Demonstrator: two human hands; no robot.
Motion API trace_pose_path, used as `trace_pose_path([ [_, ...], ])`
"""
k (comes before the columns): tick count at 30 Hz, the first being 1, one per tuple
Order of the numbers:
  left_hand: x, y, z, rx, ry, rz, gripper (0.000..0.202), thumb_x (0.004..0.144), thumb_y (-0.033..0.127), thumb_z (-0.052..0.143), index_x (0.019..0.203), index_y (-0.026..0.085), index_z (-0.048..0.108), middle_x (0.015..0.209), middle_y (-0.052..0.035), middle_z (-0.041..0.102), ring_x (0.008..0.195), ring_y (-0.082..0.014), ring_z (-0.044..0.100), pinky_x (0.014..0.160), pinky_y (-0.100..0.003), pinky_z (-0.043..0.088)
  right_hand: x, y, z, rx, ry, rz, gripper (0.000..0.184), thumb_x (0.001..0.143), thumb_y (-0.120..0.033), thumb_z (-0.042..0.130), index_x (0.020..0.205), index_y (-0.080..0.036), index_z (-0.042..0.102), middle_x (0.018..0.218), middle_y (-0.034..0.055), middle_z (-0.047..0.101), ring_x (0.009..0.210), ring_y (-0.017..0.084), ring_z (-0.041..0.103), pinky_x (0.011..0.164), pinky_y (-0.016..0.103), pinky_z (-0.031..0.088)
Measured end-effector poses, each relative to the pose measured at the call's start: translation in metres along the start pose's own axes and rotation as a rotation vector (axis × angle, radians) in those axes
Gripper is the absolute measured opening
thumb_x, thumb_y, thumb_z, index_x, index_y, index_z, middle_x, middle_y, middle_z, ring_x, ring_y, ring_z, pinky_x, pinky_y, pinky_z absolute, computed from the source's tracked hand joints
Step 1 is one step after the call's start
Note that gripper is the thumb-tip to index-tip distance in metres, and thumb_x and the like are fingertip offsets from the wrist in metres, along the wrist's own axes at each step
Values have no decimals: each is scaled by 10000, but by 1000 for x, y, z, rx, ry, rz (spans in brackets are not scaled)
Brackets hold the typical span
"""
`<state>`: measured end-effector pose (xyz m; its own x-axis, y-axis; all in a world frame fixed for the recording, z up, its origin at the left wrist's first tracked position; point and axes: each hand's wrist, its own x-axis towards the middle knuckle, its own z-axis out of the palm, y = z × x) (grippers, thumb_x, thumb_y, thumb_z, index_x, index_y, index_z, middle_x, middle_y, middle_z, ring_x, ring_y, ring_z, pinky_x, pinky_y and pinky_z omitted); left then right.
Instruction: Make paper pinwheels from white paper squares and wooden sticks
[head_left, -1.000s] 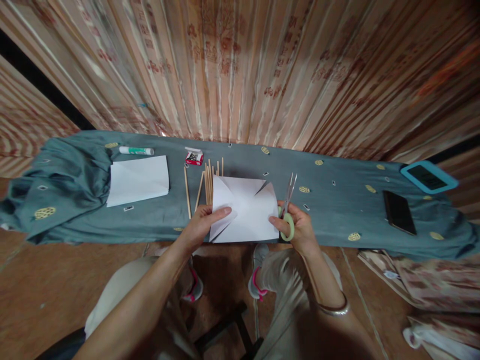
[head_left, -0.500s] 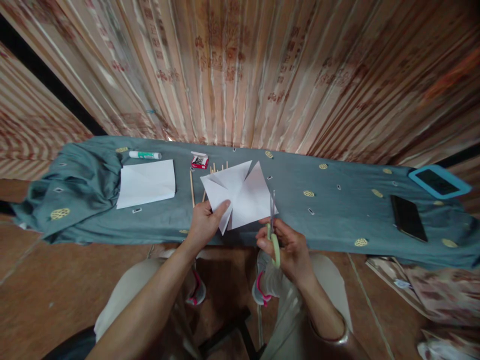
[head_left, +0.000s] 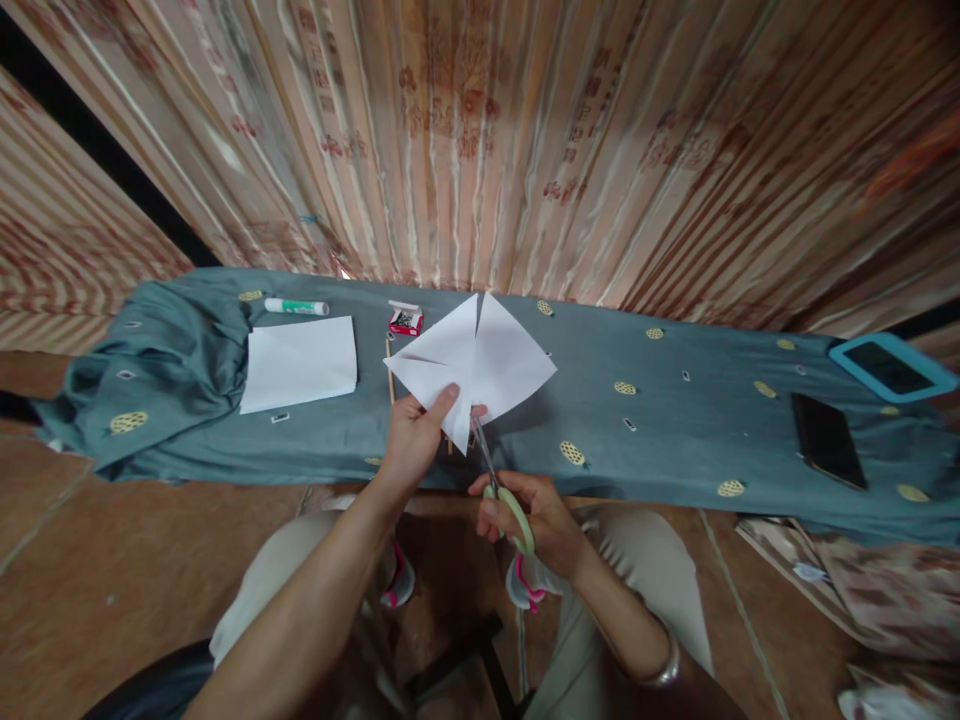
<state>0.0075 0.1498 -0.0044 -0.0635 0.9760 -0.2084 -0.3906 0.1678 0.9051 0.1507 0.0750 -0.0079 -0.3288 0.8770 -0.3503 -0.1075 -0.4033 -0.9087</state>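
Note:
My left hand [head_left: 414,437] pinches a white square of paper [head_left: 480,365] with slits cut in from its corners, holding it tilted up above the table's front edge. My right hand [head_left: 534,517] grips green-handled scissors [head_left: 501,480]; their blades point up at the paper's lowest corner beside my left thumb. A bundle of thin wooden sticks [head_left: 390,372] lies on the teal cloth [head_left: 675,420], mostly hidden behind the paper.
On the cloth lie a second white sheet [head_left: 300,363], a green-and-white marker [head_left: 296,306] and a small red box of pins [head_left: 406,319]. A black phone [head_left: 826,438] and a blue-framed tablet [head_left: 892,366] sit at the right. A curtain hangs behind. My knees are below.
The paper has come up off the table and turned, held by my left hand. My right hand has swung the scissors from the paper's right side down to its lower corner.

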Motion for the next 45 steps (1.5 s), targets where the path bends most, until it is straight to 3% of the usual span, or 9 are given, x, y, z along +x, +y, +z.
trace_pose_path([
  [4, -3, -1, 5, -144, -9, -33, 427, 635, 340, 825, 947, 102, 657, 861, -102, 766, 675, -236, 741, 547, -270, 588, 3, 1, 2, 23, 39, 3, 419, 550, -465, 845, 752, -171, 627, 520, -39, 621, 451, 83, 532, 440, 198, 398],
  [12, -5, 4, 7, -188, 12, -52, 378, 728, 236, 752, 1055, 97, 626, 962, -127, 759, 824, -251, 747, 673, -288, 607, 4, 5, 0, 5, 61, -33, 379, 597, -455, 821, 786, -179, 642, 530, -38, 617, 463, 94, 546, 443, 204, 408],
  [17, -10, 3, 10, -126, -6, -90, 401, 720, 262, 746, 1061, 84, 633, 986, -149, 753, 822, -265, 745, 541, -239, 567, 7, 1, 0, 21, 64, -12, 383, 565, -449, 838, 762, -184, 645, 520, -39, 632, 449, 93, 544, 426, 199, 398],
  [24, -18, 2, 15, -167, -37, -83, 457, 705, 211, 746, 1129, 130, 596, 1091, -126, 728, 778, -250, 747, 597, -282, 595, 10, -1, 0, 26, 108, -37, 373, 530, -423, 857, 705, -174, 641, 502, -36, 628, 432, 81, 516, 421, 193, 386],
  [36, -21, 2, 16, -159, -42, -120, 276, 742, 219, 735, 976, 108, 639, 1017, -138, 742, 804, -267, 746, 631, -286, 598, 10, 0, -1, 21, 90, -49, 382, 570, -456, 826, 743, -169, 641, 479, -44, 590, 435, 77, 494, 413, 185, 357],
  [45, -23, 4, 19, -208, -9, -134, 222, 768, 149, 713, 975, 107, 643, 949, -118, 758, 757, -234, 747, 621, -259, 584, 12, 1, -1, -4, 96, -68, 382, 584, -464, 817, 757, -168, 648, 477, -43, 574, 438, 84, 492, 422, 200, 369],
])
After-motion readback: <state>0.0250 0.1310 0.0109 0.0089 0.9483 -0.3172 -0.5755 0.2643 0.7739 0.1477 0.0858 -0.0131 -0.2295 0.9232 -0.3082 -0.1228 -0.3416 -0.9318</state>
